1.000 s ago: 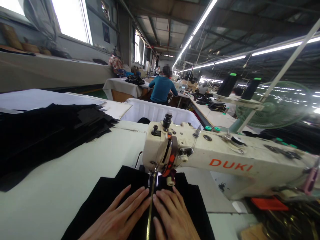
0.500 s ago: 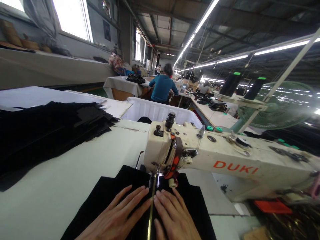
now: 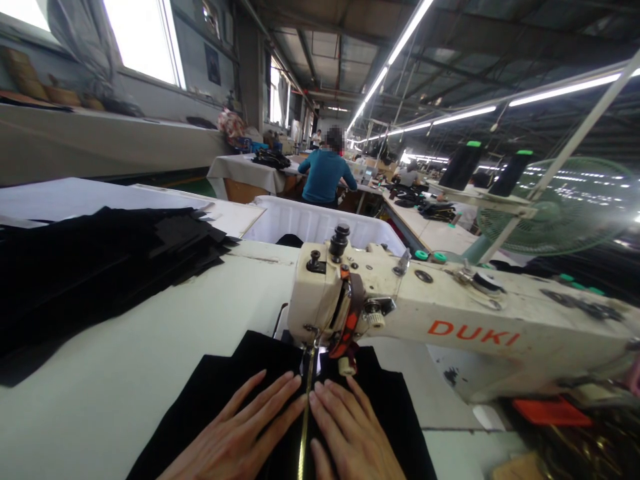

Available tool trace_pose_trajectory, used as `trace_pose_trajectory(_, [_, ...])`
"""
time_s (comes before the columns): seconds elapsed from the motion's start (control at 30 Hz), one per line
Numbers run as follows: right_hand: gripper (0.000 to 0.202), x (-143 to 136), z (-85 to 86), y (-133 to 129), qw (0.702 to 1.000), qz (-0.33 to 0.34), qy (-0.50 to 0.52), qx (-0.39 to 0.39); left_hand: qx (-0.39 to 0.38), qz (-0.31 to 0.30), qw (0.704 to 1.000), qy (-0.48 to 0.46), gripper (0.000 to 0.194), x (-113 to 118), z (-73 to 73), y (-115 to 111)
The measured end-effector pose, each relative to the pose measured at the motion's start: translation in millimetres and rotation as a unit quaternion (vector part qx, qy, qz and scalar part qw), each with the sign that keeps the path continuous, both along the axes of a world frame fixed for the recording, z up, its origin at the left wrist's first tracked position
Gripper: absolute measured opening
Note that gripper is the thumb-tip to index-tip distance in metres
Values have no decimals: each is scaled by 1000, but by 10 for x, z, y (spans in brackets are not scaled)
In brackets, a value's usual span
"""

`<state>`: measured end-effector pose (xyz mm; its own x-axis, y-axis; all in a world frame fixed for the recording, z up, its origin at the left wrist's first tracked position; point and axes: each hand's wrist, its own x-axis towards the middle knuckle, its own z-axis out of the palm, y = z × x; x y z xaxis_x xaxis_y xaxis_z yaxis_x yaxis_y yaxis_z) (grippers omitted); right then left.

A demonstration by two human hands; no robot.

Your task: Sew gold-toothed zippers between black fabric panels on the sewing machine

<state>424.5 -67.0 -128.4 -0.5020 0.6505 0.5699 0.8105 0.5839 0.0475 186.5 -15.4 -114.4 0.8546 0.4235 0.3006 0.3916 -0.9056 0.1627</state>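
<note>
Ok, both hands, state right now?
Left hand: flat, fingers spread, pressing black fabric.
Right hand: flat on the fabric, right of the gold zipper.

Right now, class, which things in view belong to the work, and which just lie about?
In use:
black cloth
left hand and right hand, resting on it
gold strip between them
sewing machine

Apparently lying about:
black stack at left
white tub
red piece

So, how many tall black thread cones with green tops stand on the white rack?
2: the left cone and the right cone, side by side beyond the cream sewing machine.
</note>
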Motion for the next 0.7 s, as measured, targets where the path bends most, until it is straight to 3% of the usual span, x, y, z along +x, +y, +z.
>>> trace_pose_trajectory(0.33, [33,-29,18,-9,1000,-15,-12,14,3,16,1000,16,87,18,62,-57])
trace_pose_trajectory(0.7, [36,-52,93,-13,999,-30,-10,-27,-6,22,999,28,95,26,57,-55])
